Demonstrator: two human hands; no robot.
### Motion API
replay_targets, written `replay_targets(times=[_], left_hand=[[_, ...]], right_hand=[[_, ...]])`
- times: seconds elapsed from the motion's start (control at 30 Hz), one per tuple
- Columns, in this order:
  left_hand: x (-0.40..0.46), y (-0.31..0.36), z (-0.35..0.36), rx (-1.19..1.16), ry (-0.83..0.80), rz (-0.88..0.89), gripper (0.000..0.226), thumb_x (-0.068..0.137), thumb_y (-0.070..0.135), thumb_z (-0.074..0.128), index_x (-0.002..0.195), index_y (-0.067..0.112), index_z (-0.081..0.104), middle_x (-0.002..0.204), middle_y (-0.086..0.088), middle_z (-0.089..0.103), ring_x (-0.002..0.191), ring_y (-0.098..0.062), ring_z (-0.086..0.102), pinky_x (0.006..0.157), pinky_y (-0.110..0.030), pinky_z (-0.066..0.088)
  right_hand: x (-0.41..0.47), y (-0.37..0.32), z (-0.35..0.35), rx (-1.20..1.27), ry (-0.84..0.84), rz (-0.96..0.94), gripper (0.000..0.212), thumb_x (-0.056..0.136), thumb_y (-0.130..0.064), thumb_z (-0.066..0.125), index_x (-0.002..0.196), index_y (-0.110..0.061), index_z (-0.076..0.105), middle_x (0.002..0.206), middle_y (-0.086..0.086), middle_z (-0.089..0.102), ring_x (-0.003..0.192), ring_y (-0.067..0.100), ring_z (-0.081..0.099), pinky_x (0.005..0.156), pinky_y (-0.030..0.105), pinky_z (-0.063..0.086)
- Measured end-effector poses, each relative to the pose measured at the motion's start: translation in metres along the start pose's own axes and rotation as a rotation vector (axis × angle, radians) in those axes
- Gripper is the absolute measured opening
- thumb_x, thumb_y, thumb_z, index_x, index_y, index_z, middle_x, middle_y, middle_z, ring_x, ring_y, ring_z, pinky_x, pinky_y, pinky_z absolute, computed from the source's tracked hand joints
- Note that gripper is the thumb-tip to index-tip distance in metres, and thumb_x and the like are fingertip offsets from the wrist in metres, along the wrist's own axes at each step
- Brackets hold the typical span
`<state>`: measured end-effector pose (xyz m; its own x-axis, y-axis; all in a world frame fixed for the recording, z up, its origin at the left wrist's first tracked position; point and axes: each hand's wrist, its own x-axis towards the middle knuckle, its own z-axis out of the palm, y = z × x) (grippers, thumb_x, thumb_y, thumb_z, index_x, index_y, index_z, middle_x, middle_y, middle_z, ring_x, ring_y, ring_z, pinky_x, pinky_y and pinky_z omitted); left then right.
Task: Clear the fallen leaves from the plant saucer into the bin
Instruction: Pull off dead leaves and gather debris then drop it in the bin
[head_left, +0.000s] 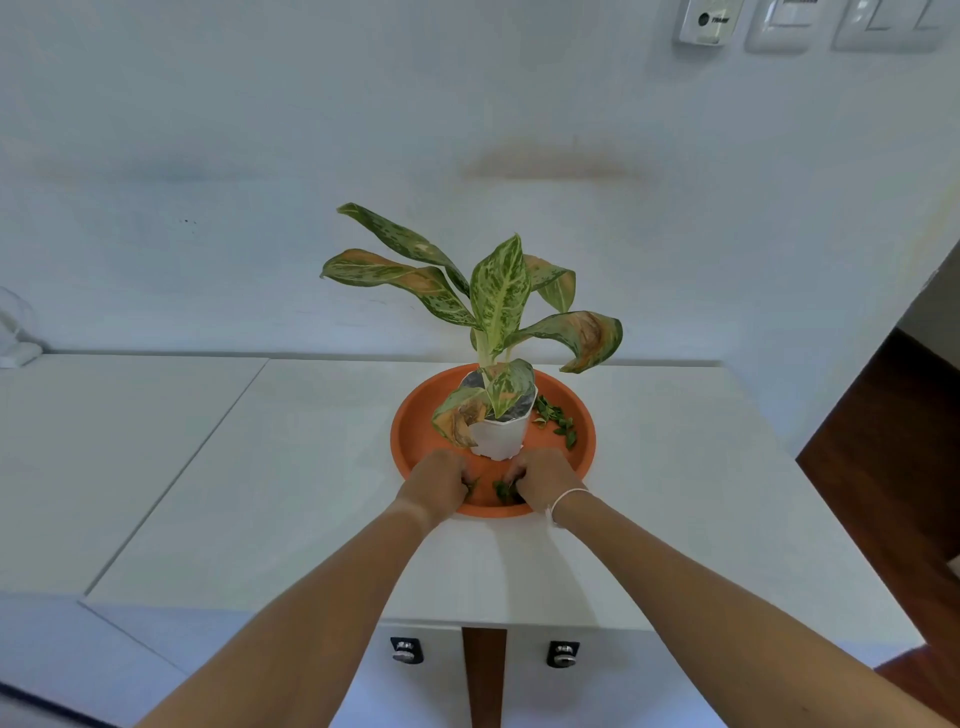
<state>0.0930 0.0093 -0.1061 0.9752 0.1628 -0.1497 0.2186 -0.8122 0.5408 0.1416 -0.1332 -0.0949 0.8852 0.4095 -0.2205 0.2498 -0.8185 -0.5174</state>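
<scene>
Both hands work inside the front of the orange plant saucer (410, 441), which sits on a white cabinet top (311, 493) against the wall; a white pot (500, 439) holding a variegated plant (498, 296) with several browned leaves stands at the saucer's centre. The left hand (434, 486) rests knuckles-up just left of the pot base, fingers curled under; a sliver of green shows at its fingertips, so it appears to be closed around small leaf pieces, although the contents of the palm are hidden. The right hand (543, 483), with a thin white band at the wrist, is likewise curled, its fingers drawn together on a small cluster of front leaves (501, 489) lying on the saucer floor between the two hands; whether these are already lifted or only being gathered cannot be told. A second scatter of fallen leaves (558, 418) lies untouched on the right side of the saucer, just beside the pot and well apart from either hand. No bin is in view; judged from this layout, the task is at an early-to-middle stage: the front portion is being collected, the right-hand scatter remains to be picked up, and all transfer to the bin is not yet done.
</scene>
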Motion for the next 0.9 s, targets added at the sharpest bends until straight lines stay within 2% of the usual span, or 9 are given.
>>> replay_targets(times=[0.13,0.2,0.27,0.4,0.47,0.53,0.63,0.77,0.9], left_hand=[[0.0,0.001,-0.001,0.009,-0.014,0.014,0.029,0.079,-0.012,0.045,0.069,0.007,0.064,0.074,-0.01,0.059,0.071,-0.018,0.053,0.062,-0.022,0.04],[0.002,0.0,-0.004,-0.034,-0.003,0.016,0.03,0.082,-0.01,0.046,0.081,0.004,0.072,0.087,-0.011,0.067,0.078,-0.015,0.055,0.061,-0.011,0.04],[0.003,0.002,-0.006,-0.136,0.032,-0.023,0.028,0.084,-0.007,0.047,0.089,0.001,0.074,0.094,-0.007,0.07,0.081,-0.012,0.057,0.059,-0.004,0.038],[0.005,0.009,-0.012,-0.568,0.073,-0.251,0.026,0.086,-0.006,0.05,0.084,0.004,0.073,0.057,0.008,0.066,0.054,-0.014,0.054,0.059,-0.019,0.047],[0.005,0.015,-0.015,-0.842,0.05,-0.343,0.022,0.088,-0.007,0.051,0.1,-0.001,0.069,0.069,0.005,0.067,0.056,-0.013,0.054,0.05,-0.017,0.05],[0.003,0.02,-0.015,-1.153,0.033,-0.426,0.027,0.09,-0.009,0.05,0.115,-0.008,0.059,0.089,-0.006,0.063,0.065,-0.014,0.053,0.043,-0.014,0.051],[0.001,0.027,-0.014,-1.415,0.048,-0.505,0.026,0.091,-0.007,0.05,0.116,-0.002,0.057,0.085,-0.009,0.057,0.068,-0.013,0.05,0.038,-0.014,0.049],[0.0,0.028,-0.01,-1.391,0.033,-0.58,0.008,0.094,0.007,0.053,0.091,0.012,0.059,0.075,-0.003,0.053,0.058,-0.009,0.041,0.032,-0.011,0.038],[-0.004,0.033,-0.007,-1.353,0.033,-0.614,0.026,0.096,0.007,0.037,0.074,0.011,0.05,0.063,-0.003,0.043,0.052,-0.009,0.033,0.031,-0.012,0.03]], right_hand=[[0.001,0.002,-0.015,0.33,0.038,0.164,0.033,0.085,0.007,0.048,0.101,-0.003,0.075,0.085,-0.001,0.067,0.077,0.015,0.055,0.069,0.019,0.046],[0.002,0.007,-0.023,0.499,0.02,0.233,0.029,0.083,0.007,0.051,0.101,-0.001,0.073,0.071,-0.001,0.057,0.066,0.013,0.049,0.056,0.018,0.041],[0.001,0.011,-0.028,0.786,0.001,0.331,0.023,0.086,0.01,0.051,0.099,-0.003,0.064,0.081,0.007,0.056,0.071,0.018,0.052,0.055,0.018,0.044],[-0.005,0.009,-0.036,1.481,-0.02,0.45,0.036,0.093,0.015,0.038,0.127,0.013,0.047,0.096,0.019,0.06,0.078,0.024,0.055,0.096,0.032,0.045],[-0.01,0.008,-0.042,1.637,-0.041,0.481,0.034,0.094,0.014,0.036,0.126,0.009,0.046,0.097,0.018,0.056,0.094,0.027,0.058,0.1,0.033,0.043],[-0.016,0.006,-0.045,1.733,-0.059,0.533,0.022,0.095,0.012,0.036,0.112,0.005,0.047,0.098,0.019,0.051,0.118,0.033,0.052,0.081,0.024,0.055],[-0.017,0.009,-0.044,1.753,-0.071,0.583,0.014,0.095,0.007,0.035,0.095,0.003,0.048,0.086,0.016,0.048,0.084,0.03,0.055,0.038,0.024,0.052],[-0.016,0.01,-0.043,1.81,-0.071,0.602,0.019,0.095,-0.003,0.029,0.083,-0.004,0.044,0.082,0.012,0.046,0.064,0.024,0.043,0.044,0.025,0.047],[-0.018,0.011,-0.044,1.842,-0.045,0.612,0.027,0.094,-0.012,0.026,0.078,-0.006,0.046,0.073,0.008,0.046,0.057,0.019,0.039,0.039,0.018,0.04]])
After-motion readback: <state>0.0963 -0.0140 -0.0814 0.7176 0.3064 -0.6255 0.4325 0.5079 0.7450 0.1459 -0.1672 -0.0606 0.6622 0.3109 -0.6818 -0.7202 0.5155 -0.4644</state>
